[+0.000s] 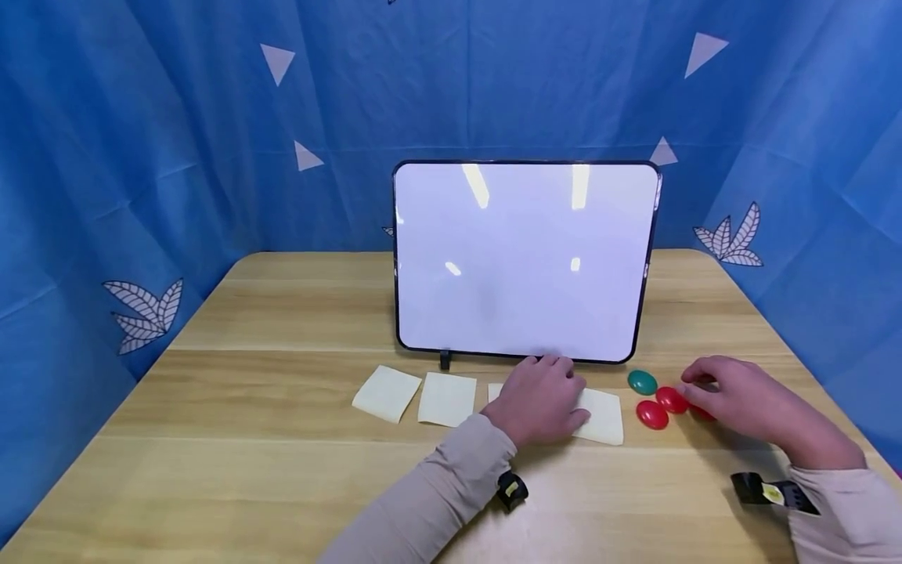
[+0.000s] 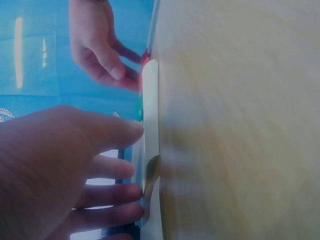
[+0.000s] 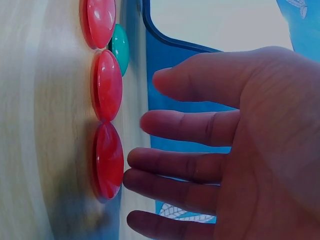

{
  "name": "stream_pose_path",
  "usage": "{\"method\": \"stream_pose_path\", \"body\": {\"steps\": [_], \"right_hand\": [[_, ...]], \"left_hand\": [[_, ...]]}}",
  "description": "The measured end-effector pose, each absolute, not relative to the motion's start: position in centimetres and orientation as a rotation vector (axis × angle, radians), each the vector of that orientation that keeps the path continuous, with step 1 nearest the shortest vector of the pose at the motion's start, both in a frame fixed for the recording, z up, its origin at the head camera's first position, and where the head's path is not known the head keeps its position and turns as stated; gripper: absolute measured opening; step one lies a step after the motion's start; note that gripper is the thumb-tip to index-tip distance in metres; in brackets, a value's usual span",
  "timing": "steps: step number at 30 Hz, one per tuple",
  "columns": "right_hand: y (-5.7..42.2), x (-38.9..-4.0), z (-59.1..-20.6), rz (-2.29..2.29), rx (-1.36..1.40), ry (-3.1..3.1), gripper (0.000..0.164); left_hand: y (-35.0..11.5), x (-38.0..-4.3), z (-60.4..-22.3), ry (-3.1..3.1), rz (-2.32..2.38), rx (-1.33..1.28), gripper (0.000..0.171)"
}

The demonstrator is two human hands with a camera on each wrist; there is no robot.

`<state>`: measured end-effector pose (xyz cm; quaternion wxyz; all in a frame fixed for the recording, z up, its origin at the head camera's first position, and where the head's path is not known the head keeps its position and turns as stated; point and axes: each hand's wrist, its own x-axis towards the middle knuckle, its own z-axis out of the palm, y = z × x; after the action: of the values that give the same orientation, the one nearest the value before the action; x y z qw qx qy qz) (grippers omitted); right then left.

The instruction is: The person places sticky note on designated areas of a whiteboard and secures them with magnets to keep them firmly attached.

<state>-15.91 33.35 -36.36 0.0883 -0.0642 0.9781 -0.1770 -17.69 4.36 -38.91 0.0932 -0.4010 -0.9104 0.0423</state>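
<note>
My left hand (image 1: 539,399) is over the pale yellow paper squares in front of the whiteboard, its fingers loosely extended. One paper square (image 1: 604,417) shows beside its thumb, and another (image 1: 495,389) is mostly hidden under the hand. In the left wrist view the fingertips are close to the papers' edges; contact is hard to tell. My right hand (image 1: 740,395) hovers by the round red discs, which look like magnets. The right wrist view shows its fingers spread and holding nothing, near the closest red disc (image 3: 109,160). Two more red discs (image 3: 107,85) and a green disc (image 3: 120,50) are beside it.
A black-framed whiteboard (image 1: 521,266) stands upright on the wooden table (image 1: 247,439), with a small black foot (image 1: 445,360) beneath it. Two further paper squares (image 1: 387,394) lie left of my left hand. A blue curtain (image 1: 352,94) surrounds the table's back and sides.
</note>
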Motion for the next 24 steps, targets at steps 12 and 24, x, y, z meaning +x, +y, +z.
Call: {"method": "stream_pose_path", "body": {"steps": [12, 24], "right_hand": [[34.6, -15.9, -36.1, -0.481, -0.186, 2.870, 0.044], [34.9, -15.9, -36.4, -0.457, -0.214, 2.834, 0.029]], "left_hand": [[4.5, -18.0, -38.8, -2.686, 0.098, -1.224, 0.025], [4.3, -17.8, -38.8, -2.725, 0.038, -1.211, 0.028]]}}
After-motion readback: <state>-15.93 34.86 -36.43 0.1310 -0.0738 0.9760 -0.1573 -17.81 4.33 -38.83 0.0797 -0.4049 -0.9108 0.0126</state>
